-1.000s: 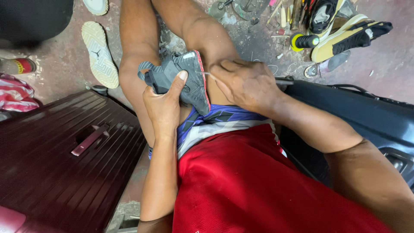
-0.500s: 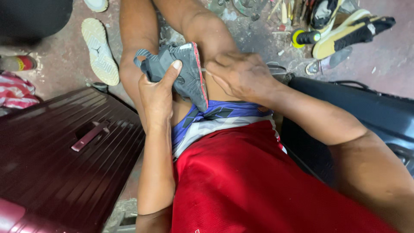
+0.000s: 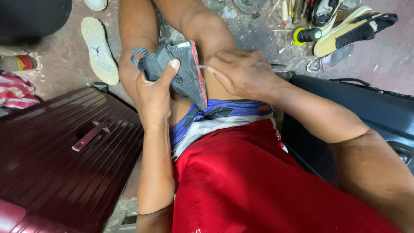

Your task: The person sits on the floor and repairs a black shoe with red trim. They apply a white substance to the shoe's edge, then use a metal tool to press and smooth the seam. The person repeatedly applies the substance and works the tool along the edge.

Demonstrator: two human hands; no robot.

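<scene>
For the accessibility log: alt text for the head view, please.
A seated person's left hand grips a small grey shoe with a red-edged sole on the lap, while the right hand pinches a pale thread at its edge. A maroon suitcase lies alongside.

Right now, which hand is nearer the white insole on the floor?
Left. The left hand grips the grey shoe, with only a knee between it and the insole. The right hand is beyond the shoe, farther away.
</scene>
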